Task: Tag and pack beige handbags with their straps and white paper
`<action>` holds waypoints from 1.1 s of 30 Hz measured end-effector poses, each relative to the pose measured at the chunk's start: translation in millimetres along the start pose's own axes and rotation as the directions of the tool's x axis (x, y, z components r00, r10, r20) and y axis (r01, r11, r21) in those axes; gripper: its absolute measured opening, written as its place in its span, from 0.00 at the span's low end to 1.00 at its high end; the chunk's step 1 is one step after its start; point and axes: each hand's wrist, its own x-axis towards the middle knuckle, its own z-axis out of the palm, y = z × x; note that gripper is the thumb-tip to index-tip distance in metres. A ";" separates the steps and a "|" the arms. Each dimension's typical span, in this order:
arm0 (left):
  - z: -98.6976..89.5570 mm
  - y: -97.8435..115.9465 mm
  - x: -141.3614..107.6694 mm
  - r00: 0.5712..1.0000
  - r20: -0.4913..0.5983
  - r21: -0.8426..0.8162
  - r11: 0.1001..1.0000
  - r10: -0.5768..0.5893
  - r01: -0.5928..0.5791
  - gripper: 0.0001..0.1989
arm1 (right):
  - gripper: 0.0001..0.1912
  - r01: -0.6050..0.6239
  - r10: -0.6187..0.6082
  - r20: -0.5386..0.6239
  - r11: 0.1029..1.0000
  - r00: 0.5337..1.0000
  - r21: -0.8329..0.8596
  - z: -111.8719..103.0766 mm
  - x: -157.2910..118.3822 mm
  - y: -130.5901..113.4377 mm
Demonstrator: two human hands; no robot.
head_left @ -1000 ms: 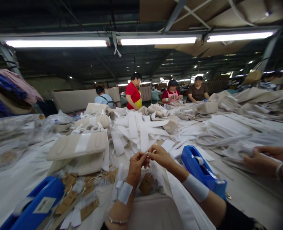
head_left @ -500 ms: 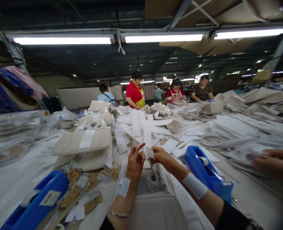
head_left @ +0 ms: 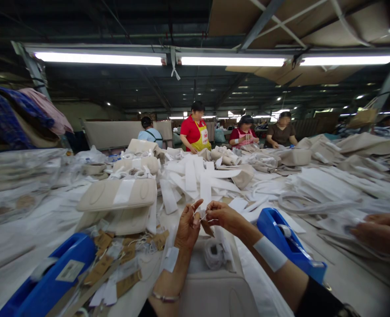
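Above a beige bag point(head_left: 217, 293), my left hand point(head_left: 187, 226) and my right hand point(head_left: 224, 215) are close together, fingertips pinched on a thin white string. A brown cardboard tag point(head_left: 207, 228) hangs at a tilt from this string, just under my right fingers. Behind the front edge of the bag lies a ring-shaped part point(head_left: 214, 255) wrapped in clear plastic. White patches are stuck on both of my forearms.
Blue tape dispensers stand at left point(head_left: 54, 273) and right point(head_left: 289, 242). Loose brown tags point(head_left: 128, 284) with strings lie near the left one. Stacked beige bags point(head_left: 115, 193) and white foam strips point(head_left: 205, 189) lie ahead. A co-worker's hand point(head_left: 380, 231) handles material at right.
The whitish translucent piece between my fingers is no longer seen there; a string shows now, and the brown tag has swung up closer to my right fingers. The view has shifted slightly.
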 end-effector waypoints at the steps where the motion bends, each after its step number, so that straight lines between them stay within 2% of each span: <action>1: 0.1 0.3 -0.1 1.000 0.003 -0.008 1.000 -0.003 0.003 0.11 | 0.17 0.002 -0.002 0.004 1.000 1.000 0.003 -0.6 0.1 -1.7; 4: 0.6 1.6 -0.5 1.000 -0.007 -0.027 1.000 -0.012 0.012 0.11 | 0.19 0.030 -0.030 -0.012 1.000 0.999 -0.006 -3.5 2.2 -4.9; 7: 0.8 3.1 -1.0 0.999 -0.051 -0.022 1.000 -0.014 0.013 0.10 | 0.20 0.093 -0.097 -0.082 0.995 0.992 -0.047 -10.1 5.8 -8.8; 13: 1.9 3.3 -1.5 0.998 -0.063 0.015 1.000 -0.011 0.012 0.10 | 0.15 0.217 -0.260 -0.222 0.955 0.940 -0.199 -21.7 8.6 -23.3; 20: 4.0 4.4 -2.7 0.999 -0.022 0.000 1.000 -0.028 0.028 0.12 | 0.10 0.277 -0.349 -0.230 0.915 0.909 -0.295 -16.1 11.9 -28.4; 25: 6.3 6.6 -3.7 0.999 0.025 -0.049 0.999 -0.020 0.021 0.11 | 0.08 0.275 -0.356 -0.200 0.898 0.913 -0.342 -11.9 10.5 -16.6; 29: 8.8 7.3 -6.2 0.997 0.074 -0.016 0.999 -0.038 0.039 0.10 | 0.07 0.278 -0.360 -0.160 0.881 0.919 -0.383 -1.3 8.6 -3.1; 33: 9.3 7.6 -8.0 0.992 0.118 0.007 0.999 -0.044 0.043 0.08 | 0.06 0.304 -0.427 -0.171 0.823 0.888 -0.480 2.9 11.9 -2.0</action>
